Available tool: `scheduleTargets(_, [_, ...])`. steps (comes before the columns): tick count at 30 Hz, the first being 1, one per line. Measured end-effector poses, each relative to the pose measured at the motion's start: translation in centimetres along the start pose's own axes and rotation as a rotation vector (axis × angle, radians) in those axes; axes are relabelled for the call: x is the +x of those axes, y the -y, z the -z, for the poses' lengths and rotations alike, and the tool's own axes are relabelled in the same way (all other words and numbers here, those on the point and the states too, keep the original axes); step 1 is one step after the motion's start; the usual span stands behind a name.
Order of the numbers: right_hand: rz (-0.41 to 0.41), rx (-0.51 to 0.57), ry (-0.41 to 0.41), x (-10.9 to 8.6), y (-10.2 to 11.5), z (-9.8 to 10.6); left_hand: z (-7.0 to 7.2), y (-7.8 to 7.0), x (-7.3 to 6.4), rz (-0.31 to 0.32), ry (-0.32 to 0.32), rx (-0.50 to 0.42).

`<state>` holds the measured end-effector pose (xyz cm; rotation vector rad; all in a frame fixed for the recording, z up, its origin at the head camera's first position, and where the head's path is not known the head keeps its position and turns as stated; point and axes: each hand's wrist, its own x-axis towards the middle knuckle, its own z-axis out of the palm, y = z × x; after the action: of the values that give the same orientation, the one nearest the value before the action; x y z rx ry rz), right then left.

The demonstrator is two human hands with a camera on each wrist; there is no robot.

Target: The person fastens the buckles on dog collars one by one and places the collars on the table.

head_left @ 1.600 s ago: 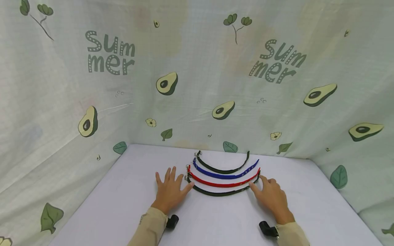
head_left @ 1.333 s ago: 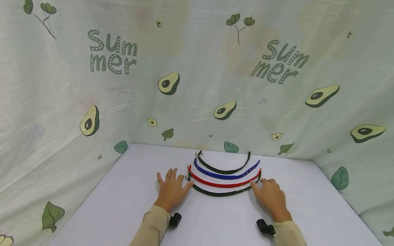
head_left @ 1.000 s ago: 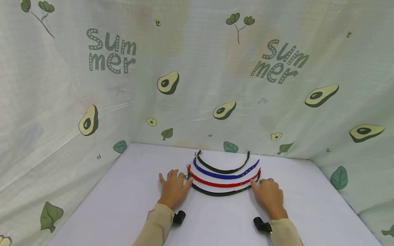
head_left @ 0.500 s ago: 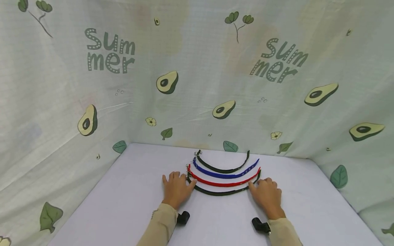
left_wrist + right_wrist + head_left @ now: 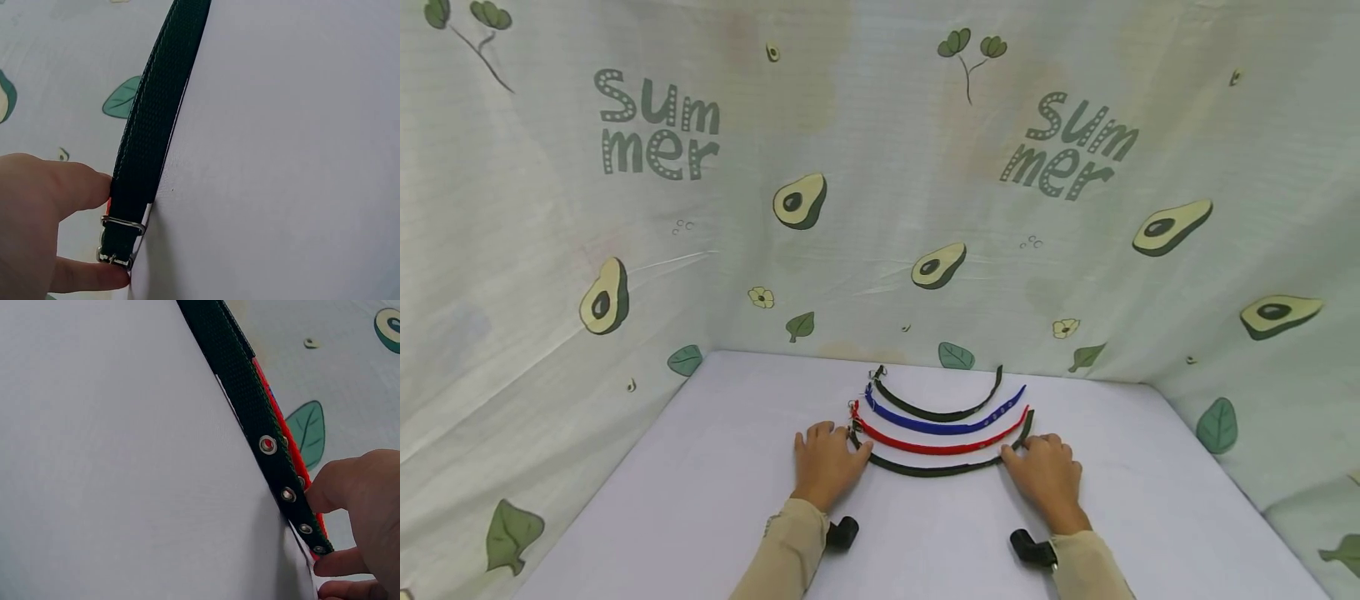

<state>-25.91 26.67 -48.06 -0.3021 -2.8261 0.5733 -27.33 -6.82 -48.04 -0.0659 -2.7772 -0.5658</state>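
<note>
Nearest of the dog collars is a dark green one (image 5: 925, 472), curved with both ends pointing away. My left hand (image 5: 826, 467) holds its buckle end; in the left wrist view the thumb lies on the strap's edge and a fingertip at the metal buckle (image 5: 115, 257). At the other end, my right hand (image 5: 1047, 475) holds the strap between thumb and finger, beside the metal eyelets (image 5: 267, 445). Just behind lies a red collar (image 5: 932, 450), its edge peeking out past the green strap in the right wrist view. The remaining fingers of both hands are partly hidden.
Beyond the red collar lie a blue collar (image 5: 940, 429) and another dark collar (image 5: 928, 414), curved alike. All are on a white table (image 5: 715, 500). A cloth with avocado prints (image 5: 850, 125) hangs behind and at both sides. A black device (image 5: 842, 533) sits at each wrist.
My left hand has shifted right and drawn its spread fingers in toward the buckle end. My right hand has edged left. The near collar's right tip now stands clear of the red one.
</note>
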Motion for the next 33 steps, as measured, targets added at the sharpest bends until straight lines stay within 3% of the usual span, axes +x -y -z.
scheduleTargets(11, [-0.022, 0.124, -0.044, 0.0, 0.0, -0.2, -0.1, -0.3, 0.1, 0.041, -0.029, -0.099])
scheduleTargets(17, [-0.030, 0.199, -0.042, 0.0, 0.2, -0.3, -0.2, -0.5, 0.1, 0.055, -0.070, -0.176])
scheduleTargets(22, [-0.037, 0.296, -0.085, -0.1, 0.5, -0.4, -0.4, -0.2, 0.2, 0.035, -0.144, -0.226])
scheduleTargets(25, [-0.036, 0.358, -0.114, -0.1, 0.7, -0.6, -0.5, -0.2, 0.2, 0.060, -0.158, -0.284])
scheduleTargets(33, [-0.078, 0.495, -0.132, -0.2, 1.5, -0.3, 0.1, -0.7, 0.4, 0.141, -0.124, -0.518])
